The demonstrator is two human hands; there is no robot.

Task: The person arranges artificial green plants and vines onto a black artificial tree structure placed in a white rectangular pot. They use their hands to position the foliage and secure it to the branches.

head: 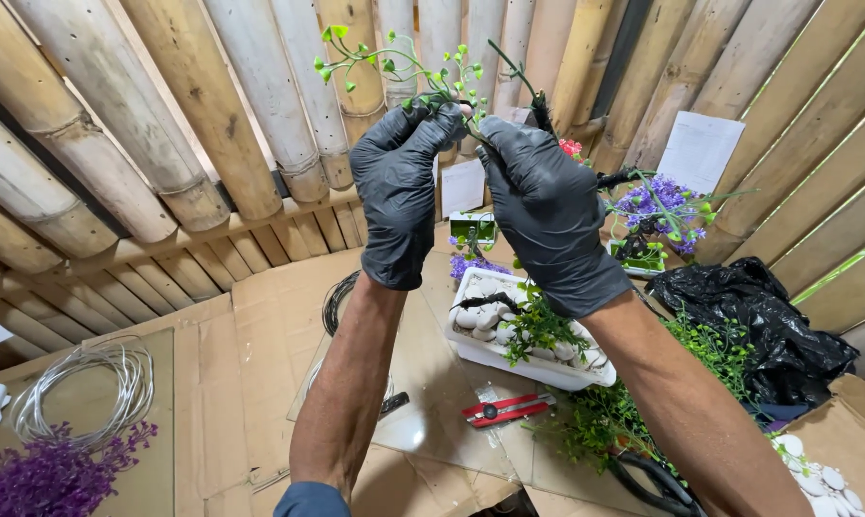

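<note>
Hands up high against the pale bamboo-pole wall [212, 115], both in black disposable gloves. Left hand [399, 187] pinched tight, fingers closed on the thin green artificial sprig with small round leaves [394, 65], held at its base. Right hand [547, 206] just beside, fingers curled shut around the same sprig's dark stem, knuckles touching the left. Sprig fanning up and left above both hands.

Below, on the flattened brown cardboard sheets [260, 335]: white rectangular planter filled with white pebbles and green plastic foliage [509, 335], red-handled utility knife [506, 409] just in front of it. Coil of silvery wire [83, 388] far left, purple artificial flower bunch [54, 474] near it. Crumpled black plastic bag [749, 321] off right, small purple-flowered arrangement [658, 215] behind.
</note>
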